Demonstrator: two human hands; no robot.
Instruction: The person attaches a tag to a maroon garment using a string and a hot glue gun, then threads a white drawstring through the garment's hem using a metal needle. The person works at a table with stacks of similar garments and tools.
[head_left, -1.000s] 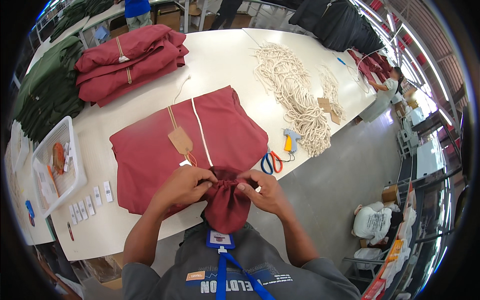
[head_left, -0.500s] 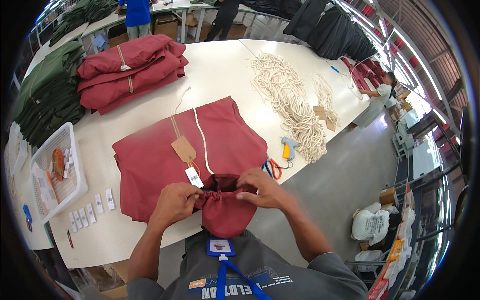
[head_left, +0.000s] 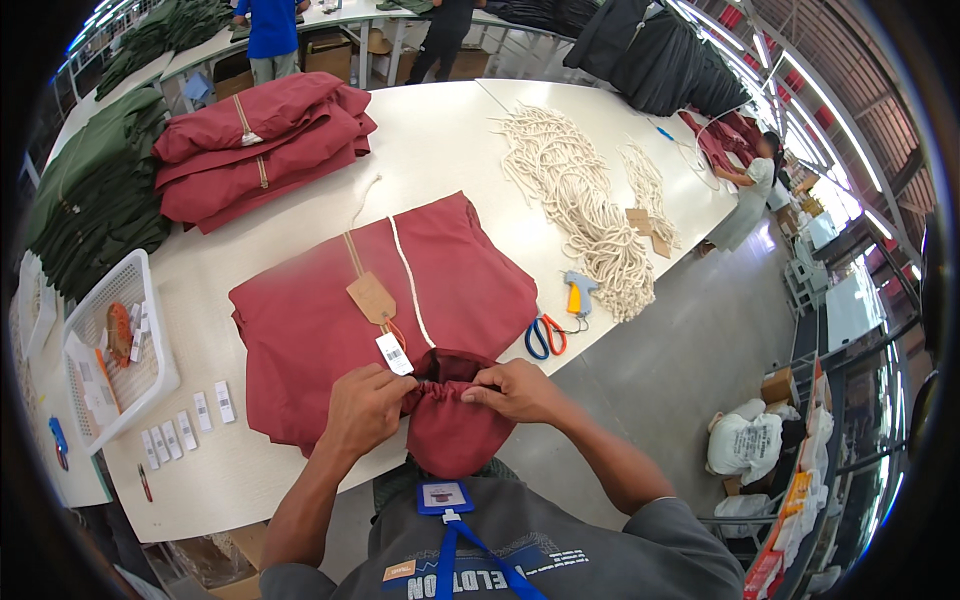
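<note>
A folded maroon cloth piece (head_left: 290,350) lies across the table's front edge, with a gathered maroon pouch (head_left: 455,440) at its near side. Its ruffled opening is pinched on the left by my left hand (head_left: 365,405) and on the right by my right hand (head_left: 525,390), both closed on the cloth. A white cord (head_left: 405,270) runs over the folded cloth down to the pouch's mouth. Beside it lie a brown card tag (head_left: 371,298) on strings and a white barcode label (head_left: 395,354), close to my left fingers. What lies inside the pouch is hidden.
Scissors (head_left: 546,337) and a tagging gun (head_left: 580,293) lie right of the cloth, before a heap of white cords (head_left: 585,210). At left are a white basket (head_left: 160,370), several small labels (head_left: 202,410), maroon bundles (head_left: 265,150) and green cloth (head_left: 95,190). Other people stand farther off.
My right hand has moved slightly left along the pouch's opening, drawing closer to my left hand. Both scissor handles now show fully. The opening looks narrower.
</note>
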